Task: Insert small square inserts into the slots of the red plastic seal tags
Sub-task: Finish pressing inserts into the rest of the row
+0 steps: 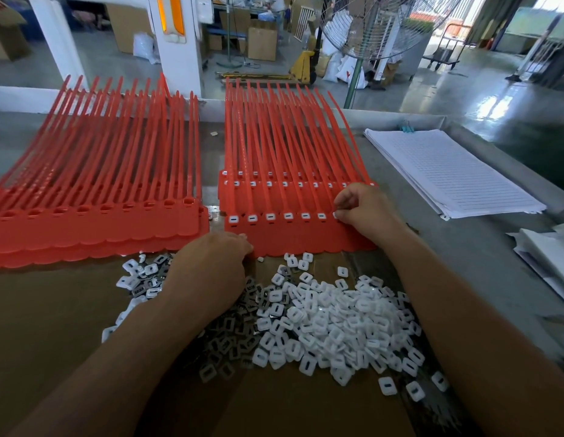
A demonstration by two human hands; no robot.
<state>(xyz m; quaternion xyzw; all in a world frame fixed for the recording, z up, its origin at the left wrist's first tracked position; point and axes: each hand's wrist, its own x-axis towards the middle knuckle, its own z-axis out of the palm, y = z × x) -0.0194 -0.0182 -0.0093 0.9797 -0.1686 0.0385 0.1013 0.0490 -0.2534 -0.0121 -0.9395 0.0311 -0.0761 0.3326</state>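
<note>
Two stacks of red seal tag strips lie on the table. The right stack (293,234) has white square inserts in several slots of its front row. The left stack (94,225) has empty slots. My right hand (365,209) is over the right end of the front row and pinches a white insert (336,215) at a slot there. My left hand (211,266) rests fingers down at the front edge of the right stack, over the pile of loose white inserts (331,323); what its fingertips hold is hidden.
A brown cardboard sheet (53,310) lies under the inserts. Dark metal pieces (233,335) are mixed into the pile. A stack of lined paper (447,171) lies at the right, more white sheets (545,257) at the far right edge. A fan stands beyond the table.
</note>
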